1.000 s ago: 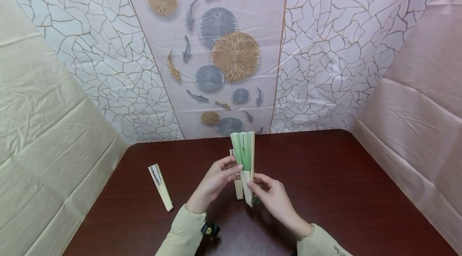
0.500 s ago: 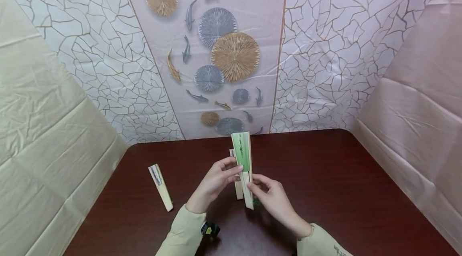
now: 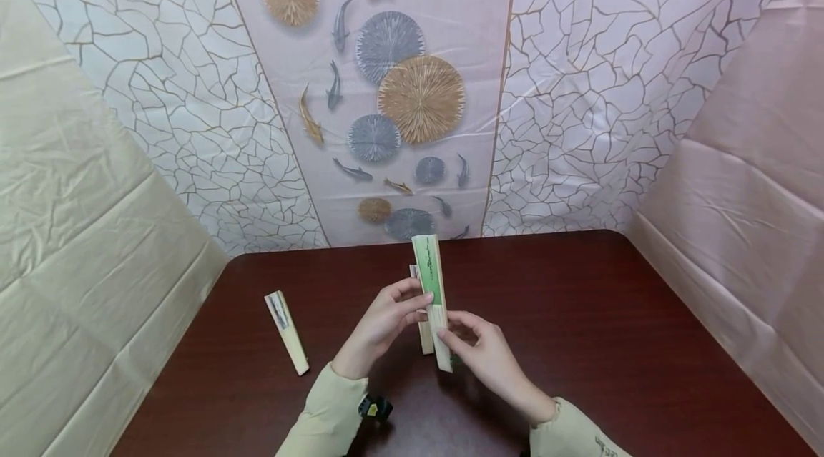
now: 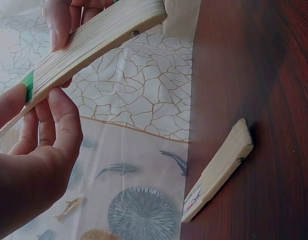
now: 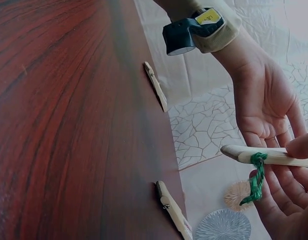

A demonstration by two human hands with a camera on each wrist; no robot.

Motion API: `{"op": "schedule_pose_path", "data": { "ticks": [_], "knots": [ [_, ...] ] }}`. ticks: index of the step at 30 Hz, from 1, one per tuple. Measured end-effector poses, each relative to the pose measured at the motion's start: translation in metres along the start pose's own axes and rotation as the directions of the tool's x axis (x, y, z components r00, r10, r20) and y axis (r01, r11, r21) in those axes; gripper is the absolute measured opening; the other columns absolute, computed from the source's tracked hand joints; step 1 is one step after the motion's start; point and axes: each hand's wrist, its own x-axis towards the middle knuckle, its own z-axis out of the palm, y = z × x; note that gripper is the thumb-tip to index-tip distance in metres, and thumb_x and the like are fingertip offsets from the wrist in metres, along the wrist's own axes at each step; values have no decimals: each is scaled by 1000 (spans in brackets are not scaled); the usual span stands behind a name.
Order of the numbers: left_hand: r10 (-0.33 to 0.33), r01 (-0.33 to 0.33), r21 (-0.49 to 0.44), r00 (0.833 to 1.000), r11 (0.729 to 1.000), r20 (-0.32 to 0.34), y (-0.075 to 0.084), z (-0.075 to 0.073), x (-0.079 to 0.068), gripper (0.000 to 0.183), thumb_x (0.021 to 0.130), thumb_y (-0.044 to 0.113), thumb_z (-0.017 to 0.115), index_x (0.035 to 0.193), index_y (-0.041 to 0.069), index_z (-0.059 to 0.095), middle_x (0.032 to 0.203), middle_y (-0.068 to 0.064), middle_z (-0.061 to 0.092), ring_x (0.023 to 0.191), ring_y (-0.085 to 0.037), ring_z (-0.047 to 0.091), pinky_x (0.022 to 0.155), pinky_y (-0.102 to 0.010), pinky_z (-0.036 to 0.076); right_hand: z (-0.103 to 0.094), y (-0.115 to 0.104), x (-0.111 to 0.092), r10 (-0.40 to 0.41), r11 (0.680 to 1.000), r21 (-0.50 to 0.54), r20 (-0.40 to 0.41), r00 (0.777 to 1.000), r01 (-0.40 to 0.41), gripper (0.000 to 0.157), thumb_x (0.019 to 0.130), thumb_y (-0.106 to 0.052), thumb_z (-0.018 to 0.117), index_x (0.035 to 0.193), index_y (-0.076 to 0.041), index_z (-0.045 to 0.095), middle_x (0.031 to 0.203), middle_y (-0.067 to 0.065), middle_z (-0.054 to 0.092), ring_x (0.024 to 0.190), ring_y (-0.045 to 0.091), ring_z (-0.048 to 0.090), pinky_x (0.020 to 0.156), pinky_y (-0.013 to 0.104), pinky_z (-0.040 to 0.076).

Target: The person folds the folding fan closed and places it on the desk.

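Above the table, both hands hold a folded fan [image 3: 430, 271] upright and slightly tilted, its green leaf on top and pale wooden sticks below. My left hand [image 3: 384, 321] pinches it near the bottom of the green part, thumb in front and fingers behind. Lower down, my right hand [image 3: 487, 351] pinches the sticks from the right. A green cord [image 5: 257, 177] hangs from the fan's pivot end in the right wrist view. Behind the held fan, a second folded fan [image 3: 426, 339] lies on the table, partly covered by it and the left hand.
A third folded fan [image 3: 287, 333] lies on the left of the dark red wooden table [image 3: 579, 328]. Cloth with fish and round patterns [image 3: 421, 99] hangs behind the table's far edge. A black wrist camera [image 3: 376, 408] sits by the left sleeve.
The green fan, partly spread a second ago, has been squeezed together into a narrow folded stack. My right hand has moved slightly left with the sticks; the left hand has stayed nearly still.
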Motion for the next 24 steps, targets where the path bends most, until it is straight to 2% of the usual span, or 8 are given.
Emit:
{"op": "schedule_pose_path", "data": {
  "ticks": [2,7,10,14,21,24],
  "knots": [
    [3,-3,5,1000,1000,-2,0,0,0,27,88,13,65,110,-1,57,98,-9,62,84,-17,60,79,-37,52,0,0,0,3,1000,-8,0,1000,-3,25,86,-7,67,109,1,64,89,10,67,77,26,64,68,31,54],
    [7,-6,24,1000,1000,-12,0,0,0,25,88,14,65,107,1,58,96,-7,62,83,-16,59,84,-46,49,1,-2,-1,44,999,-31,7,999,-44,24,85,-8,68,107,0,65,88,8,67,76,25,64,67,28,53],
    [5,-4,21,1000,1000,-29,0,-1,0,24,87,13,66,107,1,58,95,-7,62,82,-16,59,84,-47,48,1,-2,-2,57,996,-71,35,998,-55,21,85,-10,68,104,-1,66,85,7,67,73,23,63,65,26,52],
    [9,-9,7,999,1000,-51,3,-2,-1,27,86,14,67,108,0,58,96,-7,62,82,-17,59,80,-40,50,0,3,-3,51,996,-82,97,994,-43,18,86,-10,67,101,-1,66,83,8,67,67,24,62,60,24,51],
    [26,-27,-4,996,1000,-82,10,-8,-2,27,86,14,67,108,-1,60,94,-8,63,83,-20,60,83,-45,50,-1,8,-4,43,998,-52,154,987,-36,17,86,-10,67,100,-1,66,84,9,68,66,31,63,58,24,51],
    [41,-41,-2,995,999,-94,12,-10,-3,29,86,14,67,110,-2,60,92,-8,64,84,-20,61,81,-41,51,-2,9,-4,55,997,-54,166,985,-46,17,86,-11,67,100,-1,66,84,10,68,66,30,63,58,25,52]
  ]
}}
